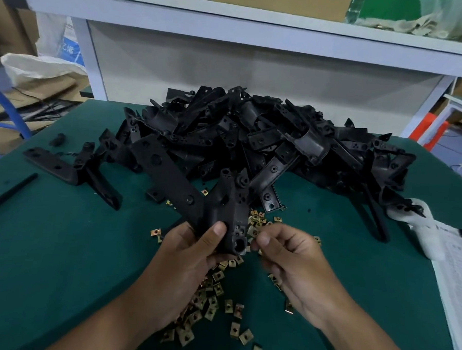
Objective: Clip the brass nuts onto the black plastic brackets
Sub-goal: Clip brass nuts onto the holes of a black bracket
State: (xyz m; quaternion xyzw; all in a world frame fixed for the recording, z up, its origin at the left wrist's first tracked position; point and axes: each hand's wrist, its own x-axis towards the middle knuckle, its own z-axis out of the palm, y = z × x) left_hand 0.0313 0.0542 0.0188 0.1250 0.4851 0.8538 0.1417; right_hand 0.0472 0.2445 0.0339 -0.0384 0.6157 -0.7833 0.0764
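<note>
The left hand (193, 256) is gripping a black plastic bracket (222, 209) above the near middle of the green counter (59, 259), its fingers curled round the bracket's lower end and the thumb lying across the front. The right hand (295, 261) is pinching a brass nut (253, 231) between thumb and forefinger and holding it against the bracket's right edge; whether the nut is seated yet I cannot tell.

Judging by how things are lying, most of the work is remaining: a large heap of brackets (266, 139) is filling the far middle of the counter, and I cannot tell whether any carry nuts. A few more brackets (72, 166) are sitting apart toward the left edge. Loose brass nuts (212, 297) are lying scattered on the counter under and between the hands.

No bin or tray is holding the parts. A white bag (430, 238) near the right edge is lying crumpled, its contents hidden.
</note>
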